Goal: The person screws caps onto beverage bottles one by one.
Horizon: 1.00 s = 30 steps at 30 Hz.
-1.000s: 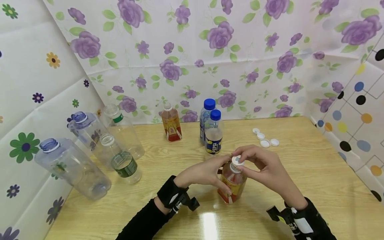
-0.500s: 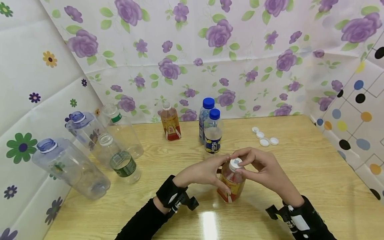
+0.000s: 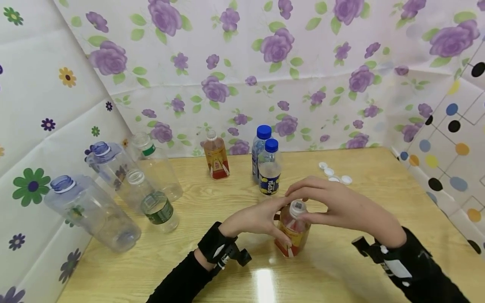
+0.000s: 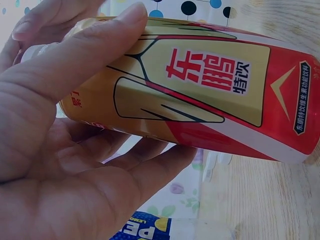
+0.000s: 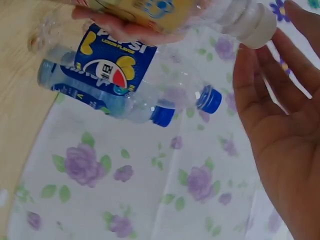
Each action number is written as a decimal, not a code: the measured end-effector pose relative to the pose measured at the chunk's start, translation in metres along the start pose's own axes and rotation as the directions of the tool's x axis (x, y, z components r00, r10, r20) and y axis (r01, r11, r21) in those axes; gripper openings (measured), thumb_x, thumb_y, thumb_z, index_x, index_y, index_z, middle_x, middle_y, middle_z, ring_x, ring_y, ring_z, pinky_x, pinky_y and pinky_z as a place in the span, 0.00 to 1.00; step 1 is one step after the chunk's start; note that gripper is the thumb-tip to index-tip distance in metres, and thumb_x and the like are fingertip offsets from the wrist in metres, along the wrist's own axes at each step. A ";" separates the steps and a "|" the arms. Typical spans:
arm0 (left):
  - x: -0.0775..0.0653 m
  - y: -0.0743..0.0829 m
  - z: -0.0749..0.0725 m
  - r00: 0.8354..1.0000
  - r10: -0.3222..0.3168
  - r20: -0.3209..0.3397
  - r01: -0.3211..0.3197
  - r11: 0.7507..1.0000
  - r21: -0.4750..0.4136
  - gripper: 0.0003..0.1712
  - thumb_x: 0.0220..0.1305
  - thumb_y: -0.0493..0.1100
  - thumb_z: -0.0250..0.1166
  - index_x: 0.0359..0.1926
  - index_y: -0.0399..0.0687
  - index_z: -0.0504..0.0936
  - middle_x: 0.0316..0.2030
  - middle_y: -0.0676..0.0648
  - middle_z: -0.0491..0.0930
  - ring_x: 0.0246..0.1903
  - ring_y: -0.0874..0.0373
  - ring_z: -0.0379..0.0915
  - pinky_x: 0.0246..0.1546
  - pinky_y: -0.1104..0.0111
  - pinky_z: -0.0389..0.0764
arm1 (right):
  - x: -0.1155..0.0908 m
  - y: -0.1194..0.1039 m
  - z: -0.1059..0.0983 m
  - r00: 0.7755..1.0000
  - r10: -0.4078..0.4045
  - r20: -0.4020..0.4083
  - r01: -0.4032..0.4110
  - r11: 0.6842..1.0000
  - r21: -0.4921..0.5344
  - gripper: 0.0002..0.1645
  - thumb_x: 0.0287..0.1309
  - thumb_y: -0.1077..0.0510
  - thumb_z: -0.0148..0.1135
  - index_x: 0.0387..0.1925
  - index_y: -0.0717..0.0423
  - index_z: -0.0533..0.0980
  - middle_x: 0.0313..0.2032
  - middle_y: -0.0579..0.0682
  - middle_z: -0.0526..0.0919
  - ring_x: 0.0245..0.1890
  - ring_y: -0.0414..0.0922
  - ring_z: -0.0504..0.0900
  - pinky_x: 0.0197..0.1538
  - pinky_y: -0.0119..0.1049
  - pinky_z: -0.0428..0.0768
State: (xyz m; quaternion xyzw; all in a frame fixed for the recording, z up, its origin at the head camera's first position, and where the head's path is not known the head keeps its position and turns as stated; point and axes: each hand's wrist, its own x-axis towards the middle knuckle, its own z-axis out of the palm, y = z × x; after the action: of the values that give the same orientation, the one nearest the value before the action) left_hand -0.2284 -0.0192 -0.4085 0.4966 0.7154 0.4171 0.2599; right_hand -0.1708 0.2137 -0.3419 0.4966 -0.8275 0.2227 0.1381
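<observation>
White plastic cap [image 3: 298,206] is seen seated on the neck of the red-and-gold drink bottle [image 3: 297,233], which is held upright on the near part of the table [image 3: 212,202], right of centre. The bottle is gripped by the left hand [image 3: 254,219], its thumb and fingers clamped round the body. The cap is flanked by the right hand [image 3: 337,206], with fingers curved past its far side and thumb at the near edge; whether it is firmly pinched cannot be told.

Change noted: the right wrist has been swung outward and the fingers carried further over the cap, while bottle and left hand are kept in place. A turn of the cap, or a fresh hold on it, is judged to be under way; removal is not yet reached.

Just beyond the hands, the Pepsi bottle [image 3: 269,176] and the blue-capped bottle [image 3: 259,147] are found close together; far-side room is judged limited by them. Loose white caps [image 3: 329,172] are partly masked by the right hand. A matching drink bottle [image 3: 217,158] is placed further back. At left, the green-labelled bottle [image 3: 157,208] is grouped with larger clear bottles [image 3: 62,185], well apart from the work.
</observation>
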 end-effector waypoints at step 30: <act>0.000 -0.001 -0.001 1.000 0.002 0.008 -0.002 1.000 -0.020 0.53 0.54 0.38 0.80 0.76 0.49 0.60 0.67 0.47 0.70 0.62 0.64 0.70 0.60 0.73 0.77 | 0.036 -0.004 -0.031 0.932 -0.062 0.357 0.032 0.995 0.091 0.24 0.54 0.70 0.74 0.51 0.49 0.85 0.49 0.43 0.86 0.49 0.41 0.84 0.48 0.29 0.86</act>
State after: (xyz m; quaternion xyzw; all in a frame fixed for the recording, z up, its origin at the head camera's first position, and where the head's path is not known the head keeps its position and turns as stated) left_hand -0.2292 -0.0194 -0.4088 0.4964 0.7096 0.4227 0.2672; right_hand -0.1842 0.2006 -0.2983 0.5539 -0.8166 0.1594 -0.0311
